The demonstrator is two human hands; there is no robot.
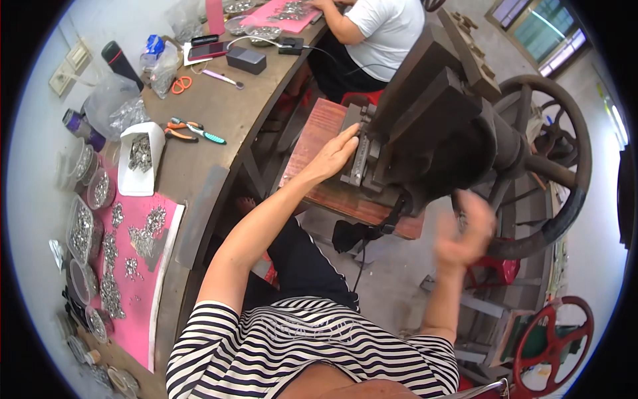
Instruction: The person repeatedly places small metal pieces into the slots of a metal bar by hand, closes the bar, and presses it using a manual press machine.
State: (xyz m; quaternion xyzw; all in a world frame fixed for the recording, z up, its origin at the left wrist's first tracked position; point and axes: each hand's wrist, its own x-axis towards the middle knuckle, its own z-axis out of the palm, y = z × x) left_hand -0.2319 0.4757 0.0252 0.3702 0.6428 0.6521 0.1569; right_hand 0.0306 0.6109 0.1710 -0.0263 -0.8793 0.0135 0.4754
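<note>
My left hand (337, 154) reaches to the metal fixture (362, 156) at the base of a dark hand press (442, 126). Its fingers are stretched out, with the tips at the fixture's left edge; no piece shows in them. The press stands on a reddish wooden board (311, 141). Blurred by motion, my right hand (465, 229) is raised in the air below the press body, thumb apart from the fingers, with nothing visible in it. Just right of it is the press's large dark handwheel (578, 166), which the hand does not appear to grip.
On the curved bench (219, 100) at left lie pliers (183, 133), orange-handled scissors (181, 84) and a white container (141, 179) of small metal parts. More parts cover a pink sheet (136, 326). A person in white (392, 30) sits beyond. A red handwheel (551, 346) stands lower right.
</note>
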